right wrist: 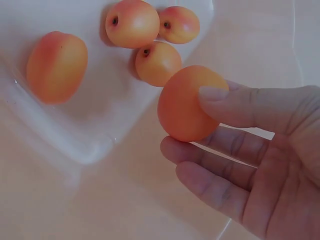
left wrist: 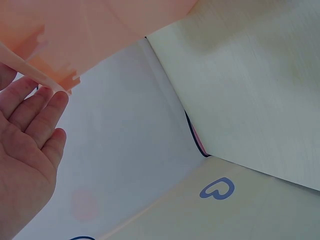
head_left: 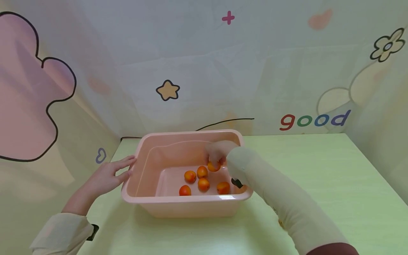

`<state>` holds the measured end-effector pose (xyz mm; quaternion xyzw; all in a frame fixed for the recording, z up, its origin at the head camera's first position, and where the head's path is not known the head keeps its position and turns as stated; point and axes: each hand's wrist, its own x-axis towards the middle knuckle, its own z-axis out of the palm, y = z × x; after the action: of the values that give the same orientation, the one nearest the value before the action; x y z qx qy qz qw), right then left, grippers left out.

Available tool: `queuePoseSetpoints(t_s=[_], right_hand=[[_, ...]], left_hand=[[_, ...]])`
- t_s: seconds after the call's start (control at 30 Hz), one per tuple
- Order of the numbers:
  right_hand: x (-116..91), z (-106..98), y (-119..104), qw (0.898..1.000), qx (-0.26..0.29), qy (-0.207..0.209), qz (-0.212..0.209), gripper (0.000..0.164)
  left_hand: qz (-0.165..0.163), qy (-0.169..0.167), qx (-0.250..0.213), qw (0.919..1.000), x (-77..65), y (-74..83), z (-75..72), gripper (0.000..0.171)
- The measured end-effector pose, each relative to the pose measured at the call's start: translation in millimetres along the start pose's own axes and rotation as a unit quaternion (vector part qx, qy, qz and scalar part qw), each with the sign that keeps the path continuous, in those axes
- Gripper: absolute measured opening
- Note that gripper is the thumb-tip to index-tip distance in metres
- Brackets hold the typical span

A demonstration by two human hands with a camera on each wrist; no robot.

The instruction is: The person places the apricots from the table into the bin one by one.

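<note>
A pink plastic basin (head_left: 197, 209) stands on the table with several orange-red apricots (head_left: 203, 184) on its floor. Inside it, toward the far right, my right hand (head_left: 220, 150) pinches one apricot (right wrist: 187, 107) between thumb and fingers. The right wrist view shows this fruit held above the floor, with other apricots (right wrist: 132, 24) beyond it and one (right wrist: 57, 67) to the left. My left hand (head_left: 106, 177) touches the basin's left rim, fingers nearly straight. In the left wrist view, the left hand's fingertips (left wrist: 60, 97) lie against the rim (left wrist: 30, 72).
The basin sits on a pale green table (head_left: 306, 177), near its back edge. Printed cloth walls (head_left: 197, 63) with drawings and the word "good" enclose the back and sides. More tabletop extends to the right of the basin.
</note>
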<state>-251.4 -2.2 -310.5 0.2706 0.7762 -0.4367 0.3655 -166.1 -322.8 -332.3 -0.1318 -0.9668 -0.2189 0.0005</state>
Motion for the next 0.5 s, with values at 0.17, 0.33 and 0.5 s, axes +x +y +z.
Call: queuePoseSetpoints(t_s=[0.17,0.33,0.5], right_hand=[[0.2,0.8,-0.4,1.0,-0.009,0.01,-0.004,0.027],[-0.8,3.1,0.9,0.999,0.014,0.001,0.03,0.035],[3.8,3.5,-2.1,0.999,-0.031,0.011,-0.007,0.032]], left_hand=[[-0.002,0.002,-0.002,1.0,0.6,0.2,-0.2,0.047],[-0.002,-0.002,0.0,1.0,0.4,0.6,-0.8,0.047],[-0.004,-0.004,-0.005,1.0,-0.3,0.2,-0.4,0.047]])
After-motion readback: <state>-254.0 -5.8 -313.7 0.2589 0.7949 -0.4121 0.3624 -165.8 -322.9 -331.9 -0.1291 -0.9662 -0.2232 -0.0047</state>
